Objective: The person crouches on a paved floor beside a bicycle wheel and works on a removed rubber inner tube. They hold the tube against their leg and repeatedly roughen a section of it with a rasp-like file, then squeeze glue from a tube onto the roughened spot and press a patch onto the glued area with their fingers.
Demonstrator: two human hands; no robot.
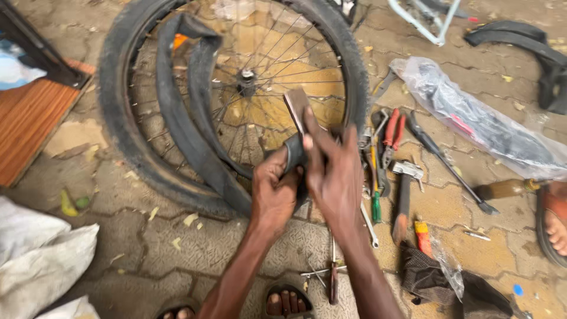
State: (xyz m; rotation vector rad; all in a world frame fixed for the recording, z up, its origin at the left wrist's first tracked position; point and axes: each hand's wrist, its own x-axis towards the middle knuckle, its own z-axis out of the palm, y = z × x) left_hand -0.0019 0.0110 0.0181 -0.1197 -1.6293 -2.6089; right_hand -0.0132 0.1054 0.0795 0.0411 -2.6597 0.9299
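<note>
We hold a fold of the black rubber inner tube [293, 155] in our left hand [273, 198], fingers clenched around it so the bend bulges up toward us; our right hand [335, 177] grips a small flat brownish rectangular block [297, 109] — it looks like a sanding piece, though we cannot be sure — and rests its lower end on that fold. The block's long axis runs away from us, tilted slightly left, while the tube trails off up and to the left, looping loosely across the spoked bicycle wheel with its black tyre [121, 139] lying flat on the paved ground [195, 242]. The fold sits directly between the two hands, touching both; the right hand lies over it, the left beneath and beside.

Just right of the right hand lie the tools, close-packed: red-handled pliers [393, 133], a green-handled screwdriver [375, 204], a steel-headed hammer [404, 195]; open room is scant there. To the left the ground is freer, save for the wheel — a wooden board [29, 121] and white sacks [41, 260] lie well apart. Our sandalled toes [287, 302] show at the lower edge.
</note>
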